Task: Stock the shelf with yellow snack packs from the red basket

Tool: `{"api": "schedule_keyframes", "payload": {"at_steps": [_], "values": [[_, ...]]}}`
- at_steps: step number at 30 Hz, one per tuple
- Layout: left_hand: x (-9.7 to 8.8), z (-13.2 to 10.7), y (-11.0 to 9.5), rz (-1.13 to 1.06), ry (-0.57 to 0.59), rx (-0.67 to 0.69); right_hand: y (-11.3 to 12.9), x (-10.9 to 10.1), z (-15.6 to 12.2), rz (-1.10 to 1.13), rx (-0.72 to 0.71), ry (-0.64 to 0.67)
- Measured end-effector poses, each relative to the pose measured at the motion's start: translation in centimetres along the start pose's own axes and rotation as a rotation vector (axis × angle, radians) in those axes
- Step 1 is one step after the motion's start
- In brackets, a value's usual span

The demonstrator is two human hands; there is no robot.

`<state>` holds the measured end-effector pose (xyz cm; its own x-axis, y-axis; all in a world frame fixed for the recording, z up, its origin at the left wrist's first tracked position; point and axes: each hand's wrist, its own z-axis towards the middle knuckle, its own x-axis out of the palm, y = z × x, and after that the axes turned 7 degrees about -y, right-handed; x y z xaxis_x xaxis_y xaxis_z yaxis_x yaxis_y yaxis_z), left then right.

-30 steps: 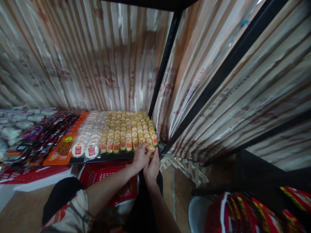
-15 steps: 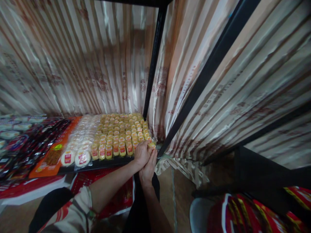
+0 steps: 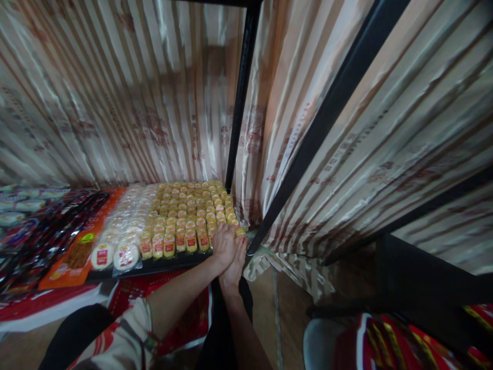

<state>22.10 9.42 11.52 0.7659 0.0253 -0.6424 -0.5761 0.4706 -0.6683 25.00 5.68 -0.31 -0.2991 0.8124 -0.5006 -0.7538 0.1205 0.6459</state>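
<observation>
Rows of small yellow-wrapped snack cakes [image 3: 191, 240] stand packed on a dark shelf [image 3: 154, 265]. At their front right corner, my left hand [image 3: 224, 245] presses in with curled fingers. My right hand [image 3: 233, 270] sits against it on the right, its fingers closed around the corner packs. A yellow-wrapped cake [image 3: 241, 232] shows at the fingertips of both hands. The fingers partly hide the packs beneath them. Left of the yellow rows lie round white cakes [image 3: 127, 255] in clear wrap.
An orange snack bag [image 3: 63, 275] and dark shiny packs [image 3: 29, 257] lie farther left. Black shelf posts [image 3: 241, 97] rise before striped curtains [image 3: 173, 92]. Below the shelf is a red basket [image 3: 181, 324]. Red packs [image 3: 385, 344] stand at lower right.
The view has shifted slightly, so the shelf goods sit a little lower and more to the left. Both hands stay at the corner of the yellow rows.
</observation>
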Motion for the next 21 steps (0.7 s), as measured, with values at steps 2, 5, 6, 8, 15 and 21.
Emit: {"api": "schedule_keyframes", "payload": {"at_steps": [2,5,6,8,15,21], "values": [[0.0,0.1,0.0,0.116,0.005,0.034,-0.3,0.1,-0.1,0.007,0.031,0.018],[0.1,0.2,0.2,0.251,0.0,0.054,-0.7,0.1,-0.2,0.02,0.033,0.046],[0.1,0.2,0.3,0.27,-0.005,0.051,-0.8,0.0,-0.2,0.024,0.024,0.05],[0.2,0.1,0.5,0.298,-0.02,0.054,-0.8,-0.1,-0.2,0.029,0.017,0.043],[0.3,-0.3,1.3,0.327,-0.016,0.121,-0.6,-0.4,-0.1,0.043,0.034,0.023],[0.0,-1.0,1.7,0.225,-0.074,0.17,-0.7,-0.5,-0.4,0.007,0.035,0.016]]}}
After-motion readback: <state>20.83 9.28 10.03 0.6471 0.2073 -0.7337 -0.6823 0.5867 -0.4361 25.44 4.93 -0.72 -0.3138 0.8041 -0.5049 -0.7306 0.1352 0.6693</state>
